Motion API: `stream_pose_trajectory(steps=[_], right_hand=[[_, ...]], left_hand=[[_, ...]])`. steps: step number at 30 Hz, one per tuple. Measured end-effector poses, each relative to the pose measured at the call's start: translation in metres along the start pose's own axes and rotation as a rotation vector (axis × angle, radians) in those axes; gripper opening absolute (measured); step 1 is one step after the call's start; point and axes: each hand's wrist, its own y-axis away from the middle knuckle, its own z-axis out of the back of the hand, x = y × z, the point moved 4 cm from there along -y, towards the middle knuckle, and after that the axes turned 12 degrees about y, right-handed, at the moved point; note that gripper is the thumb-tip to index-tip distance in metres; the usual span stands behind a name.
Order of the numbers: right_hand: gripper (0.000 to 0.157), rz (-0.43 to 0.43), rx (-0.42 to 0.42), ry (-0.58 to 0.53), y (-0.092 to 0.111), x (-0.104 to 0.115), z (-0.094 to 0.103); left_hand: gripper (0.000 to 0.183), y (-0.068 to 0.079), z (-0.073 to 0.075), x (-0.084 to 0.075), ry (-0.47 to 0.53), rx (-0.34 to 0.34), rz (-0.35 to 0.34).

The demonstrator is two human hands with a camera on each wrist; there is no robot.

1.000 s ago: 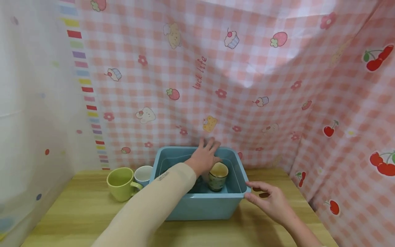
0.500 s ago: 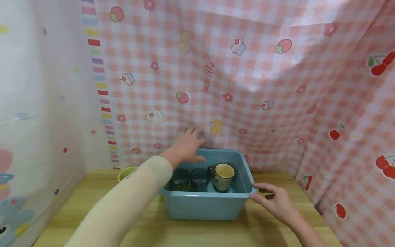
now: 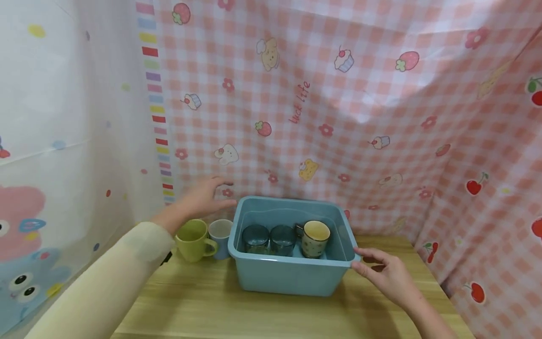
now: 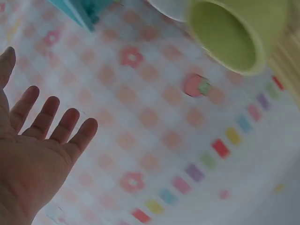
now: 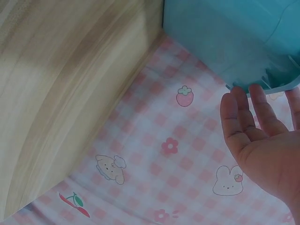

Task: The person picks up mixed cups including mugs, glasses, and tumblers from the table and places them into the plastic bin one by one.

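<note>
My left hand [image 3: 206, 197] is in the air above the green mug [image 3: 191, 241] and the blue-and-white mug [image 3: 220, 230], its fingers spread and holding nothing. In the left wrist view the palm and loose fingers show, with the green mug [image 4: 229, 37] off at the upper right. My right hand [image 3: 387, 273] grips the right front corner of the blue plastic bin [image 3: 292, 275] between thumb and fingers; the right wrist view has the fingertips [image 5: 255, 93] right at the rim. Inside the bin stand two dark glass cups [image 3: 256, 238] and a cream patterned mug [image 3: 315, 239], all upright.
A wooden table [image 3: 220, 315] carries the bin and the two mugs at its left. Pink checked cloth [image 3: 279, 141] hangs close behind the bin and along the right; a white printed curtain [image 3: 76, 117] hangs at the left.
My left hand has come up out of the bin, away from the cream mug, and moved left over the mugs outside. The right hand keeps its place at the bin's corner.
</note>
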Motion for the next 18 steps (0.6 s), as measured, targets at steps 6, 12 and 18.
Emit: stream_pose_trajectory(steps=[6,12,18], right_hand=[[0.037,0.000,-0.002,-0.016,-0.001,0.002,0.000],[0.039,-0.020,0.010,-0.010,0.000,0.000,-0.001],[0.038,-0.015,0.002,-0.008,0.000,0.002,0.000]], left_hand=[[0.059,0.034,0.022,0.036,0.032,-0.071,0.046],[0.057,0.067,0.023,0.063,0.057,-0.123,0.151],[0.066,0.105,0.007,0.074,0.172,-0.194,0.249]])
